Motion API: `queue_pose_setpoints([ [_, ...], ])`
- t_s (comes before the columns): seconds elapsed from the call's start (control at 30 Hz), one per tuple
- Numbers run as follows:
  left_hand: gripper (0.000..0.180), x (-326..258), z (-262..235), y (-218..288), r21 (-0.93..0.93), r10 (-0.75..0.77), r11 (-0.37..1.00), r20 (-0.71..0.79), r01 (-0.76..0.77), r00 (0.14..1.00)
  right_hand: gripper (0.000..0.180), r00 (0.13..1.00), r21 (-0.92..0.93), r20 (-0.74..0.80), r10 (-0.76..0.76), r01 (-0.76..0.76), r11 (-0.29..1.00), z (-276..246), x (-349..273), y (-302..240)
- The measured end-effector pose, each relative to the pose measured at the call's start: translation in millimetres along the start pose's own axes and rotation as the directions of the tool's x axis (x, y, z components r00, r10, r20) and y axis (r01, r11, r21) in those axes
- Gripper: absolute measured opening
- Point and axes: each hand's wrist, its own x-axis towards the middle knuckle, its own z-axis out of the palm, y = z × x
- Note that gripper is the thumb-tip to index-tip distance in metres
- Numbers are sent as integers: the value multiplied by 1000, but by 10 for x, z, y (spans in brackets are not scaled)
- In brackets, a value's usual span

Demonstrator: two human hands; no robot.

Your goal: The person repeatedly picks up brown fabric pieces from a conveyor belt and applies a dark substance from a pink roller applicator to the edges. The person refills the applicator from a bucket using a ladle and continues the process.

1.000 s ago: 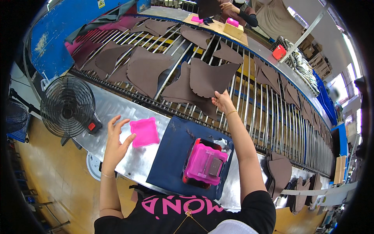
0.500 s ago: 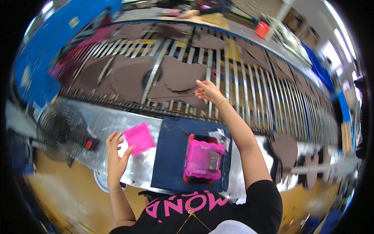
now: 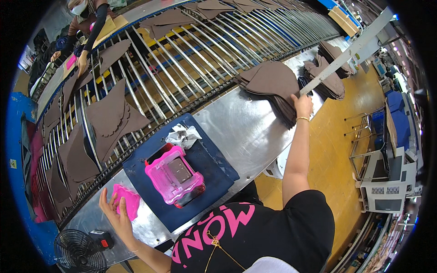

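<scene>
My left hand [image 3: 116, 214] is open, fingers spread, beside a flat pink wavy-edged lid [image 3: 129, 202] on the metal table. The thumb overlaps the lid's near edge. Stretched out to the right, my right hand [image 3: 302, 105] is closed at the edge of a stack of brown cut pieces [image 3: 268, 79], its fingertips pinching at the upper pieces. Between my arms stands a pink plastic box [image 3: 157, 179] with a dark block inside, set in a red and black holder on a dark blue mat [image 3: 214, 159]. Crumpled white paper [image 3: 183, 135] lies behind it.
A conveyor of metal rods [image 3: 182, 68] runs along the table's far side, carrying brown pieces [image 3: 111, 118]. More brown stacks [image 3: 325, 77] lie past a slanted pale bar [image 3: 346, 54]. A black fan [image 3: 77, 250] stands near left. Across the conveyor, a masked person [image 3: 88, 22] reaches over it.
The view has swung to the right. My right hand has gone from above the conveyor pieces to the brown stack on the table. My left hand stays beside the pink lid.
</scene>
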Motion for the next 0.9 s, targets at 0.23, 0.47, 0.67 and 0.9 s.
queue_pose_setpoints([
  [0.23,55,-39,149,68,30,-28,999,88,26,996,42,993,39,-21,-120,121,992,199,-10,181],
  [0.47,56,-156,39,52,84,-77,994,35,73,996,59,993,64,110,45,-53,997,98,62,-21],
  [0.67,55,-140,120,156,88,-80,993,34,77,996,68,958,175,275,79,-131,976,267,481,227],
  [0.9,55,-144,129,184,151,-50,988,27,45,998,58,883,151,199,-425,401,904,69,481,240],
])
